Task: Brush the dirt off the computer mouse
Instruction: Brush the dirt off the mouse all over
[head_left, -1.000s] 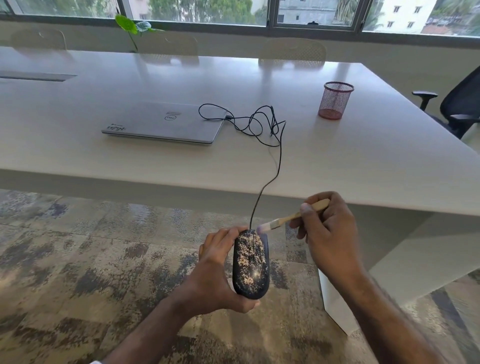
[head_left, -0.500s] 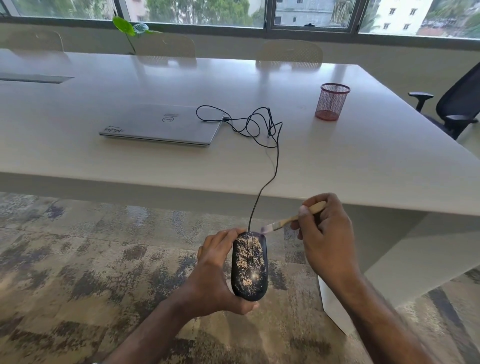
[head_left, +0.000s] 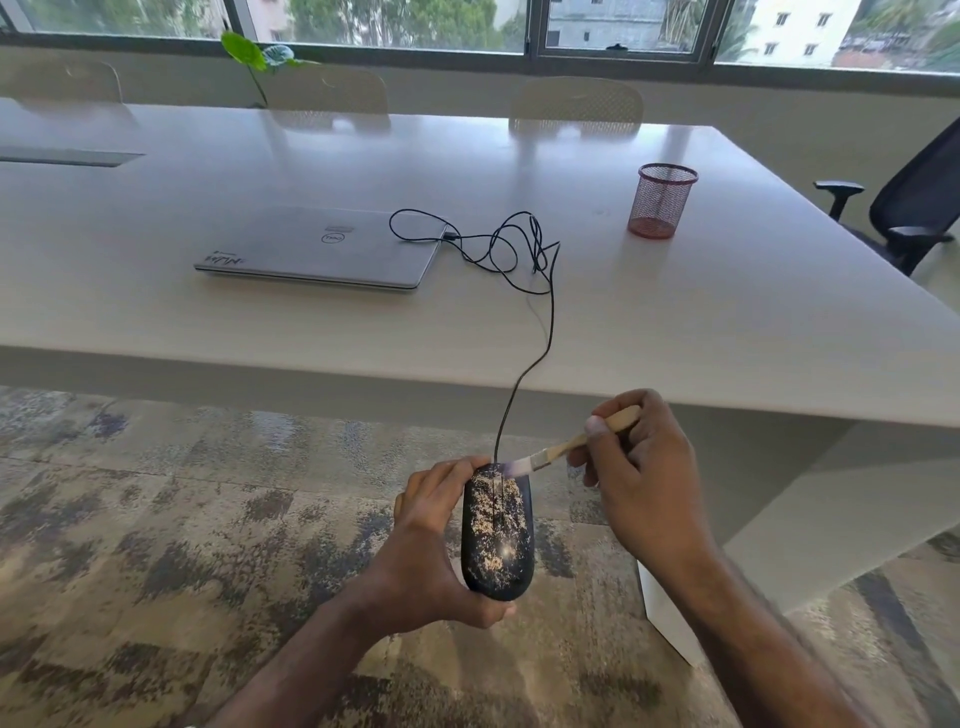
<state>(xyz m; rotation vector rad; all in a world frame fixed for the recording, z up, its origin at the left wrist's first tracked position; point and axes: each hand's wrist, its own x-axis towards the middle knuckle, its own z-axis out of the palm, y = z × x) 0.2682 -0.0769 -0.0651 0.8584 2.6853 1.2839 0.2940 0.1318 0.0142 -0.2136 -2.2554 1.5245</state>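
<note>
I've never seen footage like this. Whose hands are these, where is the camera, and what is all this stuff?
No machine here: a person wears a camera on the head, looking down at their own hands. The left hand grips a black computer mouse speckled with pale dirt, held over the carpet. The right hand pinches a small wooden brush, bristles at the mouse's far end. The mouse's cable runs up onto the white table, where a closed laptop and a red mesh cup sit.
</note>
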